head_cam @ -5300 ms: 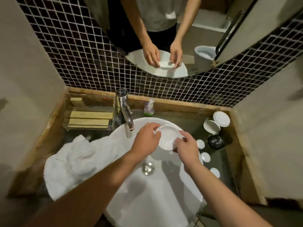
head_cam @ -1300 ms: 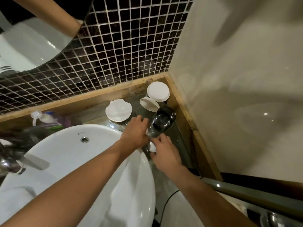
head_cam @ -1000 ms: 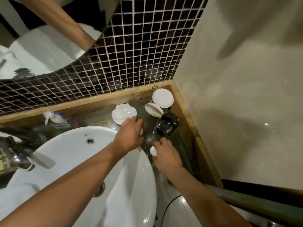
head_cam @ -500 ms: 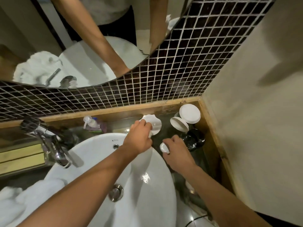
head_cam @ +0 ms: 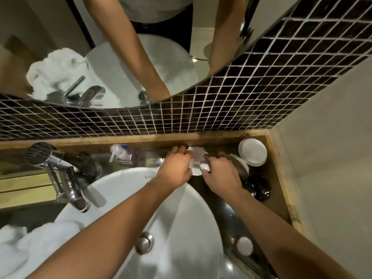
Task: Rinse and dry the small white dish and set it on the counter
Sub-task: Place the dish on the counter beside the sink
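Past the basin (head_cam: 181,228), both hands have moved to the back of the bench (head_cam: 227,208). The left hand (head_cam: 177,166) pinches the white dish (head_cam: 196,158); the right hand (head_cam: 219,170) pinches a small white piece (head_cam: 205,167). Half a second ago the dish lay alone, so setting-down looks unfinished.

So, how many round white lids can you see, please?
4: back-corner lid, tilted lid beside it, small lid in the right hand, loose lid on the near counter; more may be hidden.

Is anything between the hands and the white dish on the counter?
Nothing visible. The left hand and right hand both touch the white dish at the counter's back edge. The right hand also holds a small white piece.
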A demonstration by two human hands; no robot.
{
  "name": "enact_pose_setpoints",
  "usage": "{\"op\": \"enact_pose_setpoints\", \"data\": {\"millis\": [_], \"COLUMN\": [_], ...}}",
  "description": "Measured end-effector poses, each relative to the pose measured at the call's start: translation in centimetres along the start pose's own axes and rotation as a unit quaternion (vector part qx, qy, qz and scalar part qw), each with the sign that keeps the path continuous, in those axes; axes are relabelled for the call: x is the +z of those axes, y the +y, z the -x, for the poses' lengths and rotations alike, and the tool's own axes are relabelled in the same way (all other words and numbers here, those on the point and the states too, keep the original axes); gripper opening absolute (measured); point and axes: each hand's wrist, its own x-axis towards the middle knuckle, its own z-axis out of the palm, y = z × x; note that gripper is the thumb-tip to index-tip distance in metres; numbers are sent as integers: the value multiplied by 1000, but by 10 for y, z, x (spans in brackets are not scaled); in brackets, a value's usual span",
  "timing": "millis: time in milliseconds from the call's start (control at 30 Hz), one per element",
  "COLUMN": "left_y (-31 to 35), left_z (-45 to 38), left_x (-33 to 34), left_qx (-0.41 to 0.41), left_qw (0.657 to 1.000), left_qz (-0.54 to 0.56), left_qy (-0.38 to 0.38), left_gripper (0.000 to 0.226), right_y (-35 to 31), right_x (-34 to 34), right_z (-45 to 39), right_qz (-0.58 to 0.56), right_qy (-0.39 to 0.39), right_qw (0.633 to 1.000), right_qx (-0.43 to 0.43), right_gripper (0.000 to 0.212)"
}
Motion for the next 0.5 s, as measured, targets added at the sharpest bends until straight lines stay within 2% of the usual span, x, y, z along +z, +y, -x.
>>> {"op": "enact_pose_setpoints", "data": {"millis": [333, 500], "left_y": [-5, -4], "left_z": [1, 3], "left_x": [7, 8], "left_qx": [39, 42], "left_qw": [997, 998], "left_qz": [-24, 4], "left_qy": [64, 50], "left_gripper": [38, 30], "right_y": [-8, -10], "right_x": [7, 9], "right_z": [-11, -12], "right_qz": [13, 35], "right_qy": [-40, -24], "right_qw": [999, 999], "right_qx": [14, -6], "right_gripper": [31, 27]}}
